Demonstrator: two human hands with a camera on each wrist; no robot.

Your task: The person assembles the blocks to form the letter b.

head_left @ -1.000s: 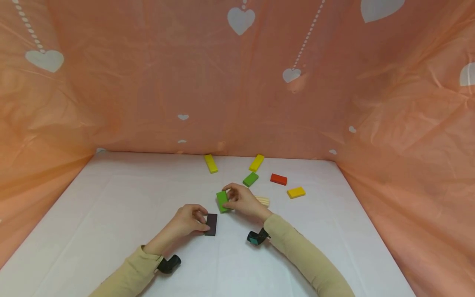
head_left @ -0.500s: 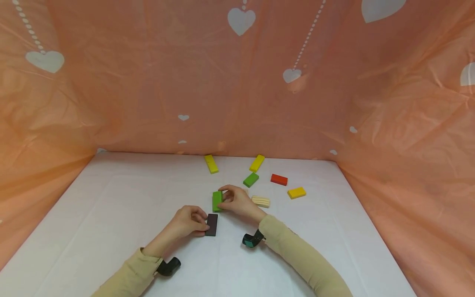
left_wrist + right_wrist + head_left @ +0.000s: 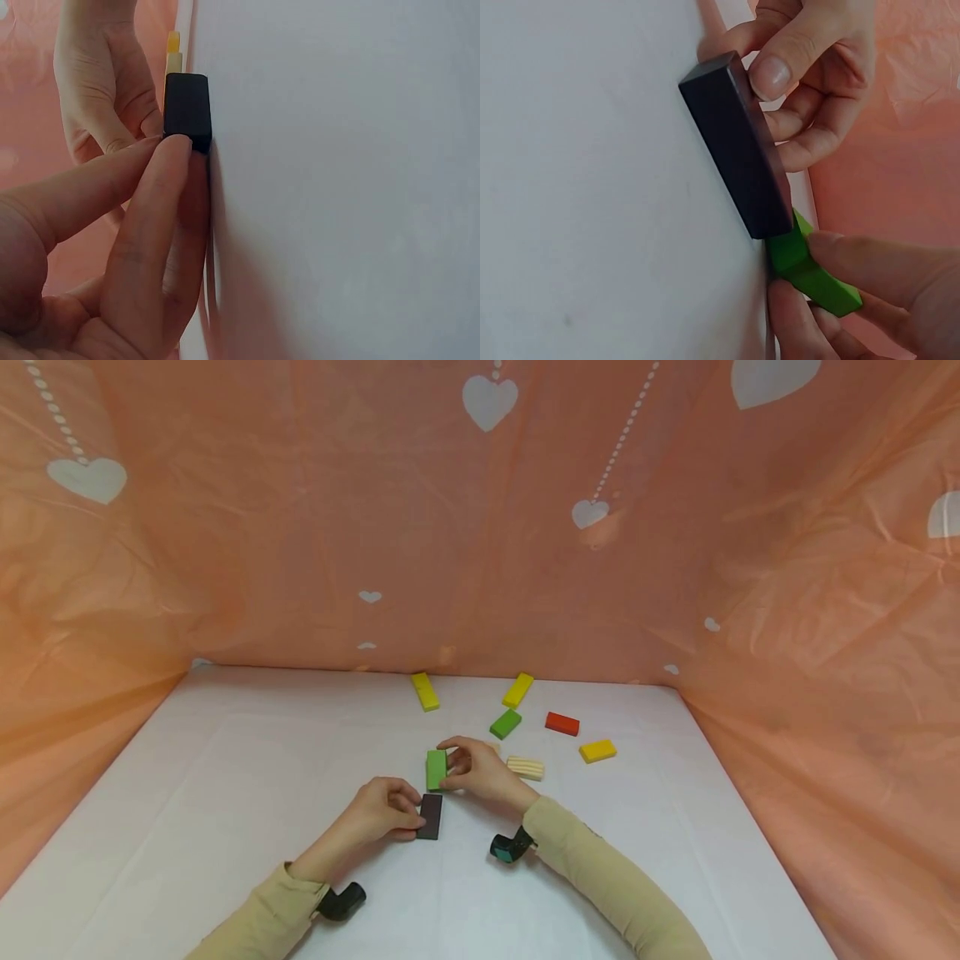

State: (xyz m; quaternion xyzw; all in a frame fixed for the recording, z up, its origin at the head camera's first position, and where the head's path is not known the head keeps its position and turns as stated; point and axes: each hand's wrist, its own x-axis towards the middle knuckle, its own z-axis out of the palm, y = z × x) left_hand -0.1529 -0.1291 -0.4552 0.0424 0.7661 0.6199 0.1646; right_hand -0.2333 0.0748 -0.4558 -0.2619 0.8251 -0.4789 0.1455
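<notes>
My left hand (image 3: 386,810) pinches the left side of a black rectangular block (image 3: 431,817) on the white table. In the left wrist view the fingertips meet the near end of that black block (image 3: 187,109). Just beyond it, my right hand (image 3: 480,770) pinches a green block (image 3: 436,770) by its right side, thumb near and fingers far. The right wrist view has the green block (image 3: 817,281) close to the black block's end; whether they touch I cannot tell. Part of the green block is hidden by the fingers.
A striped pale wooden block (image 3: 526,767) lies right of my right hand. Farther back are another green block (image 3: 506,723), a red block (image 3: 562,723), an orange-yellow block (image 3: 597,751) and two yellow blocks, one left (image 3: 425,692) and one right (image 3: 518,690). An orange curtain (image 3: 300,527) backs the table.
My right hand has moved slightly left with the green block, which has turned to line up lengthwise behind the black block. My left hand and the black block have hardly moved.
</notes>
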